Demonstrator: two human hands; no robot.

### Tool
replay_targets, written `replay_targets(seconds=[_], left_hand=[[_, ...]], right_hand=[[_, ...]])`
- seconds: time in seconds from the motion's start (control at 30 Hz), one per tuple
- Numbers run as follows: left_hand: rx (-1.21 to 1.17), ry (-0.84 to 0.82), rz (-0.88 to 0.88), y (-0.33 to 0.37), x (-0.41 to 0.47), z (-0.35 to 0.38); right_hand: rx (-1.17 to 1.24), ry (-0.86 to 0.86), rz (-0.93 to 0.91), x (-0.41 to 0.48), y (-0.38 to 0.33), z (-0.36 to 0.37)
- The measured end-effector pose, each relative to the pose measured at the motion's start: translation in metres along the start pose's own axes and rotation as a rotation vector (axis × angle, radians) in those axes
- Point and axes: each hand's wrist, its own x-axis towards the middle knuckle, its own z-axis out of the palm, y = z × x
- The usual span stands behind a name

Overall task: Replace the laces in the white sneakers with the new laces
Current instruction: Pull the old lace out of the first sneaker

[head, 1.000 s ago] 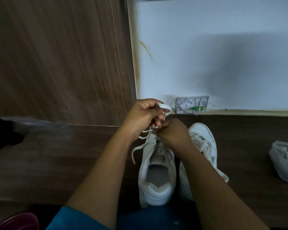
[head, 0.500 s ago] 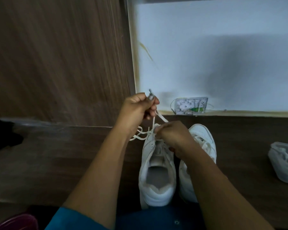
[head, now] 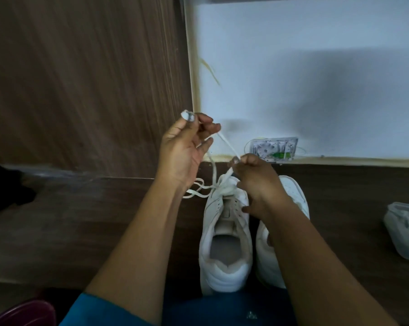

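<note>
White sneakers [head: 224, 276] stand side by side on the dark wooden worktop [head: 81, 231], heels toward the person, which puts the eyelets within easy reach of both arms. The sneaker on the person's left [head: 212, 215] is the one being worked on. Its upper eyelets are bare, and a flat white lace [head: 227, 143] rises from the rows near the toe. The right hand [head: 257, 182] has a narrow grip pinching the lace just above the shoe, probably to steady it. The left hand [head: 184, 151], raised higher, pinches the same lace and holds it taut. Slack loops lie beside the shoe. Whether this lace is going in or coming out I cannot tell. Off to the right, a clear plastic bag [head: 403, 231] holds more white laces. Beyond it, a small white wall box [head: 273, 149] sits on the wall.
</note>
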Motion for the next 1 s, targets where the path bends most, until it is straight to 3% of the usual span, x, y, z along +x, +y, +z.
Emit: replay_targets(seconds=[0.1,0.17,0.23,0.3,0.43,0.53,0.67,0.8,0.93,1.0], left_hand=[[0.115,0.131,0.002,0.0,0.002,-0.009],[0.422,0.217,-0.074,-0.004,0.003,-0.02],[0.953,0.177,-0.226,-0.013,0.003,-0.032],[1.318,-0.011,-0.343,-0.027,0.002,-0.038],[1.346,-0.403,-0.276,-0.047,-0.001,-0.023],[1.421,-0.463,-0.242,-0.056,-0.003,-0.024],[1.245,-0.239,-0.276,-0.061,-0.001,-0.023],[0.783,0.125,-0.541,-0.056,0.002,-0.03],[0.939,0.193,-0.516,-0.058,0.004,-0.041],[1.0,0.158,-0.421,-0.059,0.006,-0.042]], right_hand=[[0.163,0.026,0.053,0.003,-0.004,-0.004],[0.083,0.143,0.004,0.006,-0.001,-0.005],[-0.341,0.184,-0.109,0.009,0.006,-0.009],[-0.735,0.109,-0.129,0.01,0.013,-0.009],[-0.934,-0.065,-0.05,0.01,0.021,-0.002],[-0.933,-0.025,-0.054,0.01,0.025,-0.003],[-1.037,0.047,-0.118,0.014,0.029,-0.004],[-1.021,0.014,-0.208,0.02,0.033,-0.005],[-0.916,0.026,-0.205,0.021,0.034,-0.001],[-0.844,0.038,-0.169,0.018,0.031,-0.001]])
